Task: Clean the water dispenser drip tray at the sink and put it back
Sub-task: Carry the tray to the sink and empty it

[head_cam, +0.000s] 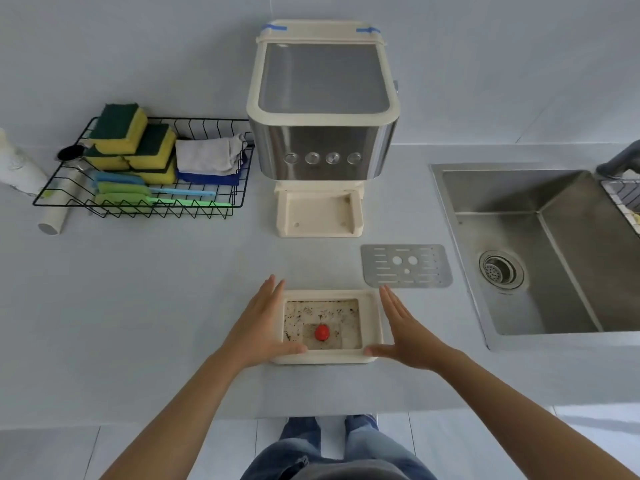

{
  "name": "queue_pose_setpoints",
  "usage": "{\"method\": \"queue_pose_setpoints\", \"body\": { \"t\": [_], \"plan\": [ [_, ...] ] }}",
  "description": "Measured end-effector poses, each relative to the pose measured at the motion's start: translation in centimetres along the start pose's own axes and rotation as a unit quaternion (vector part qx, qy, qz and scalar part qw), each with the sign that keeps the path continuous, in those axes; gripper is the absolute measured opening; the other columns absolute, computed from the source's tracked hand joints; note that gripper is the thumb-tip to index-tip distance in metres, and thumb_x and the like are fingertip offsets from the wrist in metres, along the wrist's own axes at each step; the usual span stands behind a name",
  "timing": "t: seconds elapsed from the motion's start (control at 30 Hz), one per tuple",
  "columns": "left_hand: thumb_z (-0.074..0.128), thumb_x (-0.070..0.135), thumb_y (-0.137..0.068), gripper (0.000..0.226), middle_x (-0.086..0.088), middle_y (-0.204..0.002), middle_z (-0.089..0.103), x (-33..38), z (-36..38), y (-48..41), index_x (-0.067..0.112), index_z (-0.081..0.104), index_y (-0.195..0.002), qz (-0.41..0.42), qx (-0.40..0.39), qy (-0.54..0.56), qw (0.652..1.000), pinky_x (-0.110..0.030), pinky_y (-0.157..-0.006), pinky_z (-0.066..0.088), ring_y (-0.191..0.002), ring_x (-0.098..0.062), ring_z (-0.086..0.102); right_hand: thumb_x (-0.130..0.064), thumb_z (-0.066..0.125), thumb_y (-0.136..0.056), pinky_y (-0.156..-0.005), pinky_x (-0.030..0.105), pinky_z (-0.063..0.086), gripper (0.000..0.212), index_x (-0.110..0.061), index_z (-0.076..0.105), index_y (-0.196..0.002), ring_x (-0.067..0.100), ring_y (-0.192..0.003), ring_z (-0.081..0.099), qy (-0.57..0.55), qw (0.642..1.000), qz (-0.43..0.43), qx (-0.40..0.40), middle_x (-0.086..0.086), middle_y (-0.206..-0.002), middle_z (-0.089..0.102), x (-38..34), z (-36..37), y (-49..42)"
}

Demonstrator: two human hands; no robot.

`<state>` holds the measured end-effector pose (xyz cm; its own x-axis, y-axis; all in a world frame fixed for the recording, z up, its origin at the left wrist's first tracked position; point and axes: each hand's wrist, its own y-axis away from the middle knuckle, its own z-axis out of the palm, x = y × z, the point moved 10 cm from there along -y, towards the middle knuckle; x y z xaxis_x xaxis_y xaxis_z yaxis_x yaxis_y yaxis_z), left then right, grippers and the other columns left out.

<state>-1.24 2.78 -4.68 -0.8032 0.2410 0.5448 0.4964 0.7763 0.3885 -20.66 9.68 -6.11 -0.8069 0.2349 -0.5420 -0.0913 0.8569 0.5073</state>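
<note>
The cream drip tray (372, 313) lies on the counter in front of me, its inside speckled with dark grime and a red float (322, 332) near its middle. My left hand (258, 325) is flat against the tray's left side, thumb on the front rim. My right hand (403, 329) mirrors it on the right side, thumb on the front right corner. Fingers of both hands are straight and spread. The tray's metal grate (407, 266) lies apart, behind and to the right. The water dispenser (323, 133) stands farther back with its tray bay (318, 213) vacant.
A steel sink (540, 251) with a drain strainer (500, 270) is set in the counter at the right. At the back left a black wire basket (145, 202) holds sponges, cloths and brushes. A white bottle (19, 164) stands at the far left.
</note>
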Motion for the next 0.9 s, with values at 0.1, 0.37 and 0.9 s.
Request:
{"method": "queue_pose_setpoints", "body": {
  "t": [0.1, 0.37, 0.9],
  "plan": [
    [0.076, 0.052, -0.059, 0.127, 0.003, -0.153, -0.025, -1.6, 0.2, 1.1, 0.022, -0.014, -0.144, -0.009, 0.001, 0.031, 0.999, -0.035, -0.118, 0.008, -0.143, -0.013, -0.013, -0.047, 0.069, -0.074, -0.118, 0.031, 0.001, 0.121, -0.014, -0.025, -0.143, 0.013, -0.144, -0.018, -0.02, 1.0, -0.005, 0.006, -0.005, -0.154, -0.023, -0.9, 0.8, 0.5],
    [0.08, 0.042, -0.059, 0.134, 0.004, -0.152, -0.028, -3.1, 2.0, 1.5, 0.025, -0.026, -0.139, 0.011, -0.047, 0.046, 0.998, -0.029, -0.116, 0.009, -0.142, -0.01, -0.014, -0.061, 0.074, -0.057, -0.119, 0.045, 0.016, 0.142, -0.013, -0.028, -0.143, 0.016, -0.146, -0.012, -0.032, 0.999, -0.015, 0.017, -0.001, -0.157, -0.019, -1.5, 2.5, 0.1],
    [0.08, 0.031, -0.063, 0.131, 0.003, -0.152, -0.026, -0.6, -0.5, -1.7, 0.027, -0.03, -0.133, 0.096, -0.044, 0.065, 0.992, -0.016, -0.106, 0.01, -0.135, 0.0, -0.007, -0.029, 0.085, -0.06, -0.105, 0.034, 0.042, 0.132, -0.023, -0.015, -0.147, 0.013, -0.131, 0.038, -0.142, 0.982, 0.029, 0.121, -0.006, -0.151, 0.026, -1.1, -0.3, 0.3]
  ]
}}
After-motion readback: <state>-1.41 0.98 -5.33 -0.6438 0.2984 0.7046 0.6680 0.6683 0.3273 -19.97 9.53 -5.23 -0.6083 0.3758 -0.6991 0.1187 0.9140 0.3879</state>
